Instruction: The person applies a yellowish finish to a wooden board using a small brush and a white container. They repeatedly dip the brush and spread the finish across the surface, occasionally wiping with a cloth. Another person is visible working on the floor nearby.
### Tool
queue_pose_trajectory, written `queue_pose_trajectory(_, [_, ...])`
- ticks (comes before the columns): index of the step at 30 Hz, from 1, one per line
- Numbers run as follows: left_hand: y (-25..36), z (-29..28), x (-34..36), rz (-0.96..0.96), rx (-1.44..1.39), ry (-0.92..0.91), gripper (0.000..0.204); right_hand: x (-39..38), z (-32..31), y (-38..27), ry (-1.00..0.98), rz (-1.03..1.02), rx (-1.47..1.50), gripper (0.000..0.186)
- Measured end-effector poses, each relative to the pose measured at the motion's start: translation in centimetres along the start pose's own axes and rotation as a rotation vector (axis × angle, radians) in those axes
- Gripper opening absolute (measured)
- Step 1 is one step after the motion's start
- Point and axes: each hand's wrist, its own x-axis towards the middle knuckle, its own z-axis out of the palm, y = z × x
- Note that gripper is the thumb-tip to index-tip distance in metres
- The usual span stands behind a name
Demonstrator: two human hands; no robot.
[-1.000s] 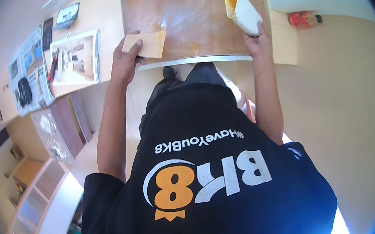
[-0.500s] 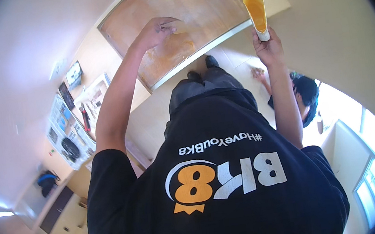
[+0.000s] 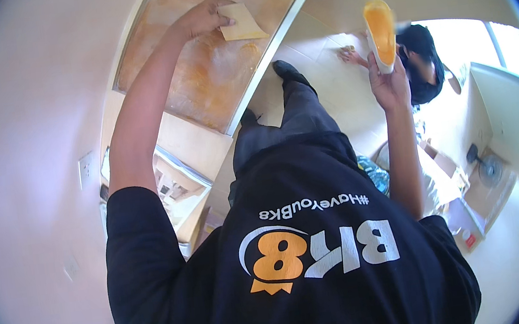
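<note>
My left hand [image 3: 203, 18] is closed on a thin, flat, pale yellow spreader [image 3: 242, 24], thumb on its face. It is held over a brown panel [image 3: 161, 51] with cloudy, smeared patches; whether it touches the surface I cannot tell. My right hand [image 3: 391, 85] grips the lower end of a long white container [image 3: 374, 44], apparently cut open along one side. Orange-yellow paste [image 3: 379, 21] coats its inside. The container is held up to the right of the panel, away from it.
A light strip [image 3: 278, 46] edges the panel, with my shoes [image 3: 286, 69] on the tiled floor beside it. To the right a person in dark clothes [image 3: 423, 67] is low down, a hand [image 3: 350, 55] near the floor. A fan [image 3: 488, 169] and boxes lie behind.
The view has swung round. My left hand has turned, so the spreader now shows its broad face instead of its edge. The right hand still holds the container, now tilted differently.
</note>
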Motion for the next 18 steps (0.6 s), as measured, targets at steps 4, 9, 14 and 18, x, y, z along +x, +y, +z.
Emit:
queue_pose_trajectory(4, [-0.8, 0.1, 1.9, 0.071, -0.021, -0.060, 0.052, -7.9, -3.1, 2.2, 0.026, -0.020, 0.139, 0.036])
queue_pose_trajectory(9, [-0.9, 0.4, 5.6, 0.134, -0.005, -0.109, 0.048, -14.4, -6.1, 3.9, 0.189, -0.103, 0.253, 0.032])
queue_pose_trajectory(14, [-0.9, -0.5, 7.8, 0.177, -0.080, -0.238, 0.039, -17.9, -7.7, 4.8, 0.231, -0.114, 0.331, 0.035])
queue_pose_trajectory(18, [-0.3, -0.9, 7.6, 0.195, 0.047, -0.305, 0.038, -19.3, -9.3, 5.1, 0.297, -0.196, 0.250, 0.044])
